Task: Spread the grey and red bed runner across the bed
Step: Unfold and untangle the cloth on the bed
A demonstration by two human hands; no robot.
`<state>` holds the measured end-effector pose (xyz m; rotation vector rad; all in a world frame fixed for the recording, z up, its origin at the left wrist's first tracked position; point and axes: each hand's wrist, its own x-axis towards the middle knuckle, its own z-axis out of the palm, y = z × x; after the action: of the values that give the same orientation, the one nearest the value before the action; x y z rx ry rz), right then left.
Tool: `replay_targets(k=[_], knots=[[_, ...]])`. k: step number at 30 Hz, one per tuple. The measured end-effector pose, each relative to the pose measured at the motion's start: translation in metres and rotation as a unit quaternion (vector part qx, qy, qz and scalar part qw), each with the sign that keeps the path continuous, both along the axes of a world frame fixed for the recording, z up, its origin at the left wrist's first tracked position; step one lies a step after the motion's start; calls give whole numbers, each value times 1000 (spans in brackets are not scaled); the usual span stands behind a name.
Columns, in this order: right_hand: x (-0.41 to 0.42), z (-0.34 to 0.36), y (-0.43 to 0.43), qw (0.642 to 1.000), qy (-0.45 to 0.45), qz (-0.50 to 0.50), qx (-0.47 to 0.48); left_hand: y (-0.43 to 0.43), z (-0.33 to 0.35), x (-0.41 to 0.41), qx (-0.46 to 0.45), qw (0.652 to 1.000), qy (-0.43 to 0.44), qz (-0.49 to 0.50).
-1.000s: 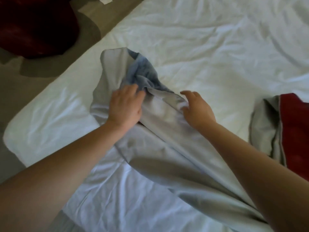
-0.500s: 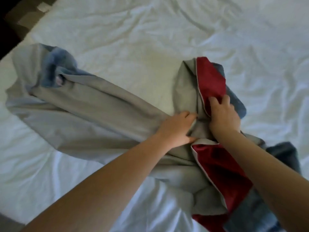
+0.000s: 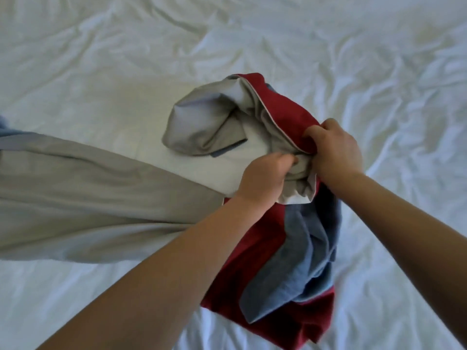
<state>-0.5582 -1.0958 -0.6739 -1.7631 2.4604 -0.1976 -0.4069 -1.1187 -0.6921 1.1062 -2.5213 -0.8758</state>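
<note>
Head view: both hands, the left hand (image 3: pixel 265 178) and right hand (image 3: pixel 333 150), grip the bunched runner (image 3: pixel 273 251) mid-bed (image 3: pixel 252 41). Its grey length trails left, partly laid; the red end remains crumpled, yet to be spread.

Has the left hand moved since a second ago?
Yes. The left hand went rightward along the bed, from the runner's grey end to its red bunch.
</note>
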Motion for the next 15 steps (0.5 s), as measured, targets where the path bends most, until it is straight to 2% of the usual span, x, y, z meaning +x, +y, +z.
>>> replay_targets(k=[8,12,15], knots=[[-114,-6,104,995,15,-99,30,86,-2,-124,-65,990,-53,-109],[-146,-11,157,985,10,-161,62,126,9,-159,-50,976,-98,-188],[-152,-17,178,978,3,-174,113,143,12,-163,-79,973,-104,-188]])
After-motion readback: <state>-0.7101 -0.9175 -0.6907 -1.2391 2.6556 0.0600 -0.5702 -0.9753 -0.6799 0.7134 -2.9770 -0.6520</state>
